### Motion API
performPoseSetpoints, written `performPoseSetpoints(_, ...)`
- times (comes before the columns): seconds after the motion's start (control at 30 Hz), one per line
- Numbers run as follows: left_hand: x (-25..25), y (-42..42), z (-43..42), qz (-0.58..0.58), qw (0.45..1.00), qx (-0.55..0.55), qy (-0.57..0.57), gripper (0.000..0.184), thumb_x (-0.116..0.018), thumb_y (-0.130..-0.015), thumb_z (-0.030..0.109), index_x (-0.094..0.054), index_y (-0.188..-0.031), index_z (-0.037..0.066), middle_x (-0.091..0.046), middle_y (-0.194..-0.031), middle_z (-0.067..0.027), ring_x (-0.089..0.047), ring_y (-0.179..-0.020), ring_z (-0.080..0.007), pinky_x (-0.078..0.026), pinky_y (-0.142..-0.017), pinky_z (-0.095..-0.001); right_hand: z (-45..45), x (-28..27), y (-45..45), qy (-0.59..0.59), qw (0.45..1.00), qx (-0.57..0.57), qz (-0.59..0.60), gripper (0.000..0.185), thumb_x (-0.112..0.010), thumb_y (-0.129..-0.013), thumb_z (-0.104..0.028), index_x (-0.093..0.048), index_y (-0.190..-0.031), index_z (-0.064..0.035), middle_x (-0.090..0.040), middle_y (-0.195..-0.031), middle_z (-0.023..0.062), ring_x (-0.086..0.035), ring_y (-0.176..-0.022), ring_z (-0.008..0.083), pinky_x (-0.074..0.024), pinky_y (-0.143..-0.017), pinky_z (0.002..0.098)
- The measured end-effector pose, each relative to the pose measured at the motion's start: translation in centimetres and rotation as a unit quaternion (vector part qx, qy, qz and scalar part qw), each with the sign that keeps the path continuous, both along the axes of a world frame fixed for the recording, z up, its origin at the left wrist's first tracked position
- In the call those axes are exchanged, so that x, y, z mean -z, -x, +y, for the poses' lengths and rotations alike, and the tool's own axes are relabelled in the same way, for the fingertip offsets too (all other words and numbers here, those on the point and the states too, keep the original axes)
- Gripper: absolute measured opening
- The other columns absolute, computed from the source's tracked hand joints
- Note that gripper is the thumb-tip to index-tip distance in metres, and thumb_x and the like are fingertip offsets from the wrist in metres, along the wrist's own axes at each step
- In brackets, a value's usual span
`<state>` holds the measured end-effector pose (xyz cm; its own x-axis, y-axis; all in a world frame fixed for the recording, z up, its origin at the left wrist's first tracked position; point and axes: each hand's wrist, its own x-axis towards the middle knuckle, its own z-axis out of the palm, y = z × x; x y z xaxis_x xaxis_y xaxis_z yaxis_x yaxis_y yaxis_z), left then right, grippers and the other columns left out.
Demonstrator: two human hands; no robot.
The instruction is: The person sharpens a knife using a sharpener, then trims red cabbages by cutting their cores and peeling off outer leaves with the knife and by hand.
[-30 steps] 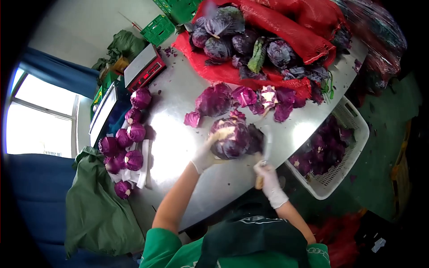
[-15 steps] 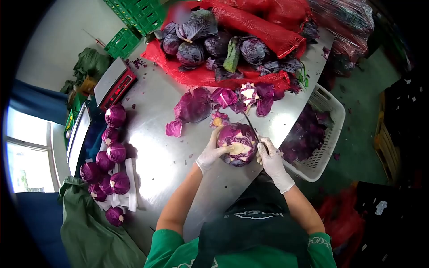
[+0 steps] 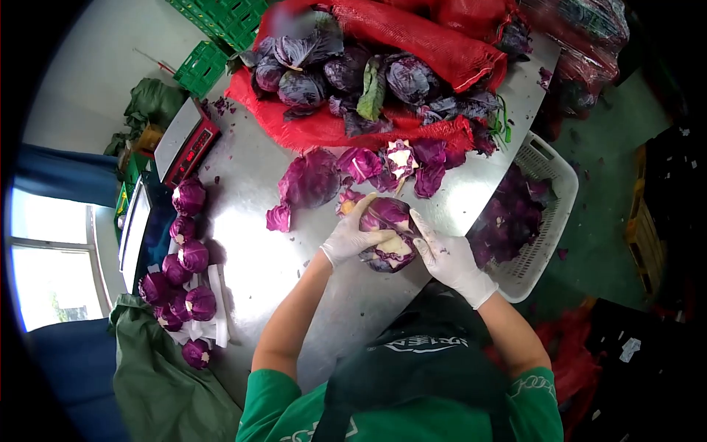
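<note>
A partly trimmed red cabbage (image 3: 389,214), its pale cut base facing me, is held over the steel table. My left hand (image 3: 357,234), in a whitish glove, grips its left side, with the thumb across the cut base. My right hand (image 3: 449,258), also gloved, presses fingers and thumb against the cabbage's right edge. No knife can be made out clearly now; whether one is hidden at the right hand, I cannot tell. Just beyond the cabbage lie loose purple leaves (image 3: 311,179) and a cut-off piece with a pale star-shaped face (image 3: 401,158).
Untrimmed cabbages (image 3: 302,88) lie in an opened red mesh sack (image 3: 294,132) at the back. Several trimmed cabbages (image 3: 194,255) stand at the left, near a red scale (image 3: 190,151). A white basket (image 3: 541,250) of purple leaves sits right of the steel table (image 3: 258,287).
Earlier the right hand held a knife upright beside the cabbage; now its fingers are extended against the cabbage and the blade no longer shows clearly. The left hand has kept its grip.
</note>
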<state>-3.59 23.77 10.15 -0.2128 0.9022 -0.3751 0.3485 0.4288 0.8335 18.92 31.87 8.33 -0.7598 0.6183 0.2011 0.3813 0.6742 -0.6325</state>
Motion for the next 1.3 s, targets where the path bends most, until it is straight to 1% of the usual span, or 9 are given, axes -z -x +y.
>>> performPoseSetpoints(0.37, 0.7, 0.1, 1.2, -0.001, 0.999, -0.003, 0.037, 0.100, -0.082, -0.073, 0.045, -0.031, -0.148, 0.002, -0.061, -0.125, -0.0193, -0.058, -0.118, -0.0271, -0.042, -0.104, -0.0356, 2.6, 1.3, 2.3, -0.029, 0.999, 0.020, -0.005, 0.047, -0.053, -0.095, -0.032, -0.049, -0.142, -0.0281, -0.063, -0.067, 0.0075, -0.061, -0.051, 0.0291, -0.0498, -0.048, 0.0419)
performPoseSetpoints(0.53, 0.7, -0.1, 0.4, 0.025, 1.000, 0.001, 0.010, 0.099, -0.083, -0.073, 0.040, -0.031, -0.147, 0.001, -0.058, -0.127, -0.0200, -0.057, -0.119, -0.0283, -0.043, -0.103, -0.0375, 5.3, 2.6, 3.7, 0.139, 0.982, 0.126, -0.003, 0.039, -0.048, -0.100, -0.037, -0.057, -0.134, -0.0216, -0.070, -0.093, 0.0170, -0.067, -0.081, 0.0384, -0.0541, -0.076, 0.0466)
performPoseSetpoints(0.6, 1.2, -1.2, -1.1, 0.068, 0.994, 0.050, -0.071, 0.099, -0.085, -0.072, 0.035, -0.031, -0.148, 0.002, -0.044, -0.143, -0.0211, -0.046, -0.131, -0.0279, -0.037, -0.109, -0.0372, 9.0, 8.5, 2.8, 0.226, 0.959, 0.155, -0.066, 0.042, -0.045, -0.100, -0.043, -0.057, -0.134, -0.0208, -0.070, -0.098, 0.0182, -0.066, -0.090, 0.0394, -0.0523, -0.085, 0.0471)
performPoseSetpoints(0.67, 2.7, -0.9, -2.3, 0.003, 0.994, -0.028, -0.109, 0.093, -0.082, -0.078, 0.021, -0.027, -0.150, 0.004, -0.043, -0.144, -0.0183, -0.042, -0.135, -0.0274, -0.034, -0.112, -0.0367, 8.7, 8.8, 3.5, 0.211, 0.963, 0.164, 0.014, 0.042, -0.046, -0.100, -0.045, -0.057, -0.134, -0.0227, -0.070, -0.088, 0.0152, -0.068, -0.079, 0.0331, -0.0533, -0.078, 0.0429)
performPoseSetpoints(0.73, 3.7, -1.6, -3.9, -0.043, 0.986, -0.072, -0.142, 0.090, -0.079, -0.080, 0.015, -0.024, -0.151, 0.005, -0.041, -0.145, -0.0166, -0.041, -0.135, -0.0263, -0.034, -0.112, -0.0365, 7.7, 4.5, 4.5, 0.335, 0.926, 0.157, -0.072, 0.043, -0.043, -0.100, -0.045, -0.055, -0.136, -0.0249, -0.066, -0.118, 0.0181, -0.063, -0.106, 0.0372, -0.0495, -0.093, 0.0422)
performPoseSetpoints(0.87, 1.9, -2.3, -4.2, -0.139, 0.974, -0.127, -0.128, 0.079, -0.073, -0.082, 0.003, -0.029, -0.147, 0.005, -0.038, -0.144, -0.0152, -0.045, -0.129, -0.0218, -0.040, -0.108, -0.0353, 1.4, 3.5, 2.9, 0.156, 0.963, 0.118, 0.186, 0.034, -0.050, -0.101, -0.020, -0.055, -0.134, -0.0176, -0.067, -0.115, 0.0169, -0.067, -0.101, 0.0333, -0.0543, -0.085, 0.0384)
performPoseSetpoints(1.07, 2.3, -3.5, -3.4, -0.089, 0.972, -0.119, -0.180, 0.079, -0.078, -0.077, 0.010, -0.031, -0.140, 0.006, -0.042, -0.135, -0.0137, -0.045, -0.126, -0.0232, -0.037, -0.109, -0.0365, -3.2, 1.3, 1.0, 0.082, 0.990, 0.091, 0.072, 0.042, -0.049, -0.100, -0.029, -0.049, -0.141, -0.0153, -0.069, -0.103, 0.0166, -0.068, -0.075, 0.0347, -0.0541, -0.066, 0.0405)
performPoseSetpoints(1.27, 2.4, -3.0, -3.4, 0.059, 0.981, -0.069, -0.172, 0.076, -0.078, -0.076, 0.017, -0.038, -0.139, 0.003, -0.042, -0.136, -0.0164, -0.043, -0.130, -0.0279, -0.035, -0.110, -0.0386, -2.1, 2.3, 1.3, 0.067, 0.993, 0.086, 0.032, 0.042, -0.049, -0.100, -0.027, -0.049, -0.139, -0.0134, -0.068, -0.093, 0.0200, -0.066, -0.073, 0.0376, -0.0534, -0.064, 0.0432)
performPoseSetpoints(1.3, 2.4, -3.3, -3.4, 0.065, 0.980, -0.071, -0.176, 0.076, -0.078, -0.075, 0.018, -0.040, -0.139, 0.002, -0.043, -0.136, -0.0172, -0.042, -0.130, -0.0295, -0.034, -0.110, -0.0393, -1.6, 1.9, 1.3, 0.083, 0.991, 0.092, -0.039, 0.040, -0.047, -0.100, -0.025, -0.049, -0.138, -0.0102, -0.065, -0.108, 0.0202, -0.066, -0.085, 0.0373, -0.0537, -0.073, 0.0426)
